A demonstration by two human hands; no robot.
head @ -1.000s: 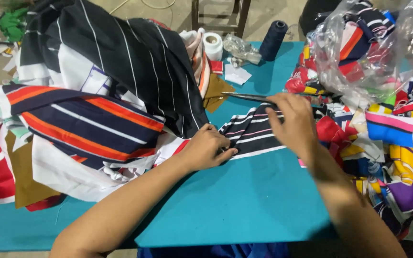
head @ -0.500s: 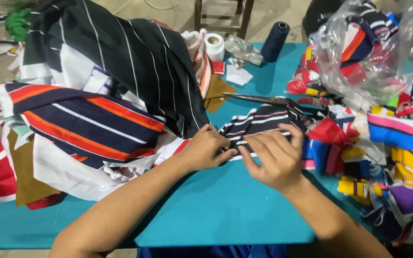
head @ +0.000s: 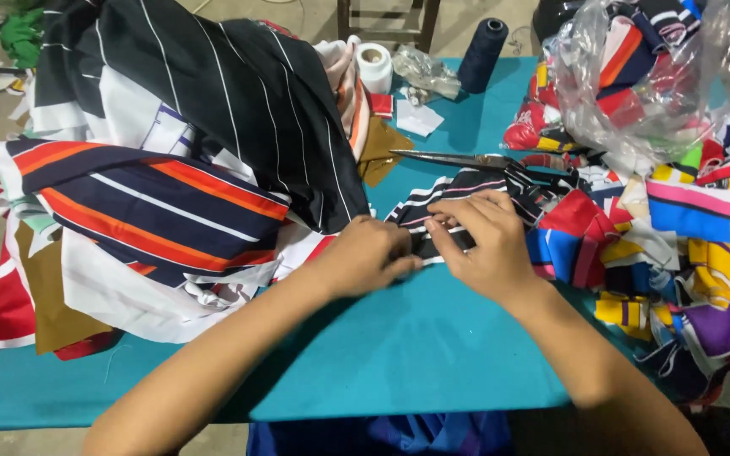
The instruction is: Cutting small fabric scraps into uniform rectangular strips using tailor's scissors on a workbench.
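I'm seeing left hand (head: 365, 257) and right hand (head: 479, 245) both pinching near edge of striped fabric strip (head: 458, 198) lying on teal table (head: 399, 355). Soft, light, probably slippery; gripping hem edge best.

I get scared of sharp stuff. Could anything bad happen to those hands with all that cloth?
Maybe. The scissors lie just beyond the striped strip that the left hand and right hand pinch, so a reaching finger might brush the blades. The tall fabric pile leans beside the left hand and could slump onto the work.
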